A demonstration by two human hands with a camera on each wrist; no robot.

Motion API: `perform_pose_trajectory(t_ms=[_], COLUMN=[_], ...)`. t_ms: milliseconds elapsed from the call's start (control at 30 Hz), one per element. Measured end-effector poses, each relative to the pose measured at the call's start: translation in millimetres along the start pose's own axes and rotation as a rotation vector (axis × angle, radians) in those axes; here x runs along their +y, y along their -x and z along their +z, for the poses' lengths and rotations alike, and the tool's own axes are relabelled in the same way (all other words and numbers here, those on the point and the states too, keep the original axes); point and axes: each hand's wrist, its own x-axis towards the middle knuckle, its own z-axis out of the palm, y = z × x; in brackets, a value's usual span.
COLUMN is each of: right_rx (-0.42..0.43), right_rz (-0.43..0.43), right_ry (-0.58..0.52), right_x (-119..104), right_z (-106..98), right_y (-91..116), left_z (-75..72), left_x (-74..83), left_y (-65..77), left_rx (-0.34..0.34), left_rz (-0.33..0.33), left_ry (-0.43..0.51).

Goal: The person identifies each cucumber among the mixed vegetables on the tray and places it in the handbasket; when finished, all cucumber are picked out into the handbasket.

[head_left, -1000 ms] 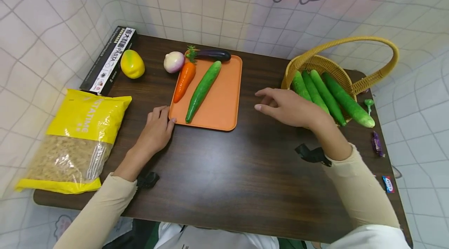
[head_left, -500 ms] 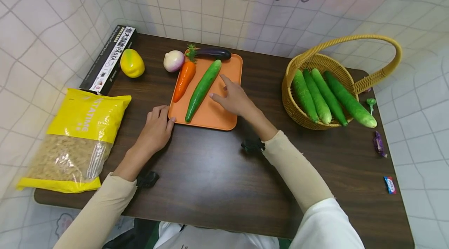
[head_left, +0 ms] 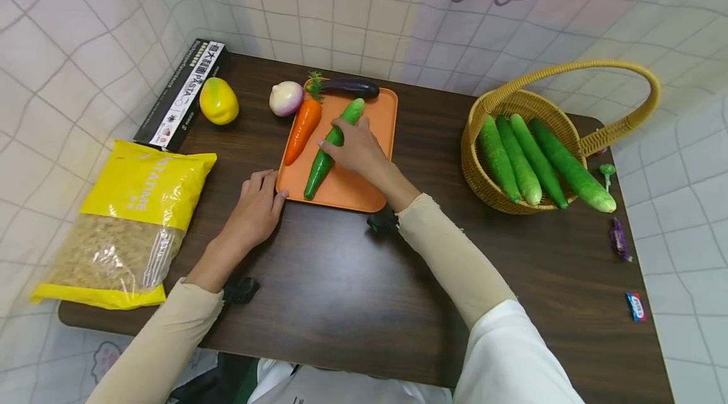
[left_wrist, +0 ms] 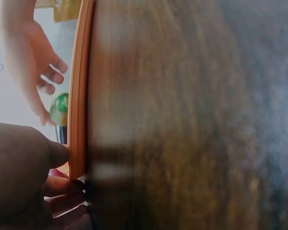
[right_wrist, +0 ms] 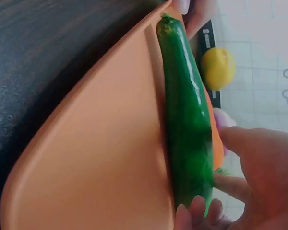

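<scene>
An orange tray (head_left: 364, 192) lies on the dark wooden table, with a green cucumber (head_left: 320, 171) slanting across it. My right hand (head_left: 361, 148) reaches over the cucumber, fingers and thumb curled about its upper half; the right wrist view shows fingertips (right_wrist: 198, 206) on its near side. My left hand (head_left: 254, 209) holds the tray's near left corner, thumb at the front rim and fingers beside the left edge. A carrot (head_left: 303, 129) leans along the tray's left side, leafy top at the back. A dark eggplant (head_left: 351, 88) lies across the back rim.
A wicker basket (head_left: 474, 167) with several cucumbers stands at the right. A purple onion (head_left: 286, 98), yellow pepper (head_left: 218, 101), black pasta box (head_left: 181, 95) and yellow pasta bag (head_left: 127, 220) are at the left. Small wrapped sweets (head_left: 620, 239) lie along the right edge.
My right hand has moved left from beside the basket, over the tray, and round the cucumber there. My left hand has stayed at the tray's corner.
</scene>
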Motion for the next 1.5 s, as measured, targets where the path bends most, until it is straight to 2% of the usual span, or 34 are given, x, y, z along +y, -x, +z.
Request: perform_pose_trajectory(t_ms=[200,400,667,833,1133,1300,1500], right_rx=[0.039,0.057,0.003,-0.007,-0.031,-0.043,-0.046], right_rz=[0.071,0.121,0.208,0.237,0.371,0.374,0.310], right_ry=[0.077,0.024,0.048,0.000,-0.059,-0.069,-0.090], right_x=[0.6,0.3,5.1,8.9,14.6,17.7,25.5], right_z=[-2.5,-10.8,-11.5,-13.8,-25.4,-26.7,-31.8], right_y=[0.1,3.5,6.2,5.9,8.1,13.0,19.0], left_z=[0.2,-1.4,0.9,2.6,0.9,-0.4,-0.3], left_x=[-1.2,-0.7,-1.1,-1.4,-0.2,0.7,1.5], left_y=[1.0,1.4,1.8,1.9,4.0,4.2,2.8], left_rx=[0.017,0.024,0.020,0.025,0.035,0.043,0.032], left_rz=[0.011,0.017,0.025,0.033,0.043,0.050,0.037], left_ry=[0.007,0.018,0.026,0.027,0.032,0.033,0.028])
